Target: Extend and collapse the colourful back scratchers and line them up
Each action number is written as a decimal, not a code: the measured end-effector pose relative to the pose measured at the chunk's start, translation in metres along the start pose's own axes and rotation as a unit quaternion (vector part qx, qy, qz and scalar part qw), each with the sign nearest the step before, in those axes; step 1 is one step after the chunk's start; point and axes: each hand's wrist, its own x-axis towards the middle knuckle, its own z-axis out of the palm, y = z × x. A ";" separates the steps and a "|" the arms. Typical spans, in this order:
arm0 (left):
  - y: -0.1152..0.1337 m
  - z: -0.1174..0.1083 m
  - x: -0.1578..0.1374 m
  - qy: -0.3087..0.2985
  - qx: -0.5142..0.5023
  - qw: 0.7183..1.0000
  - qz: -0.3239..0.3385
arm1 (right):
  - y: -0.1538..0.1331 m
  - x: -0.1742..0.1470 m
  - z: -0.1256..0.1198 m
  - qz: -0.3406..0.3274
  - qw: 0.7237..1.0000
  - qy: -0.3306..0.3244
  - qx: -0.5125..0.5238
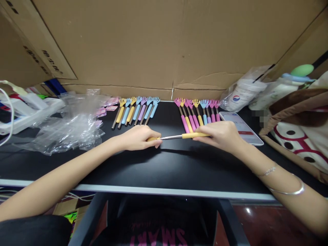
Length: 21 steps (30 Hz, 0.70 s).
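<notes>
Grip: left hand closed on the yellow end of a back scratcher, right hand closed on its yellow handle — bare rod between, above the table. Uneven pull could cause a slip (right hand striking the phone or scratcher row just beyond it). Open room: nearside of the grip — to the pale edge.

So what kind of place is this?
Probably a little makeshift workspace: two rows of back scratchers lie on a black table, clear plastic bags are heaped at the left, and cardboard stands behind.
</notes>
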 end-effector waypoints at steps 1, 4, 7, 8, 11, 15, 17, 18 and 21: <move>0.000 0.000 0.000 0.010 0.024 1.000 0.000 | -0.001 0.000 0.000 -0.001 1.000 0.003 -0.002; 0.001 0.002 -0.001 0.053 0.124 0.991 -0.001 | -0.004 0.002 0.000 0.013 1.000 -0.010 0.006; 0.000 0.005 -0.001 0.103 0.194 0.976 0.005 | -0.007 0.005 -0.001 0.037 0.998 -0.033 0.023; -0.001 0.006 -0.002 0.117 0.204 0.972 0.007 | -0.008 0.006 -0.002 0.046 0.998 -0.042 0.030; -0.002 0.007 -0.002 0.152 0.225 0.962 0.022 | -0.009 0.006 -0.002 0.075 0.993 -0.072 0.060; -0.001 0.006 -0.003 0.203 0.266 0.941 0.045 | -0.008 0.006 0.000 0.108 0.978 -0.111 0.141; -0.001 0.005 -0.004 0.226 0.288 0.929 0.059 | -0.009 0.006 0.001 0.118 0.965 -0.133 0.194; 0.000 0.004 -0.004 0.234 0.299 0.923 0.067 | -0.009 0.007 0.001 0.121 0.957 -0.142 0.221; 0.000 0.003 -0.005 0.252 0.326 0.907 0.091 | -0.011 0.011 -0.001 0.130 0.930 -0.170 0.300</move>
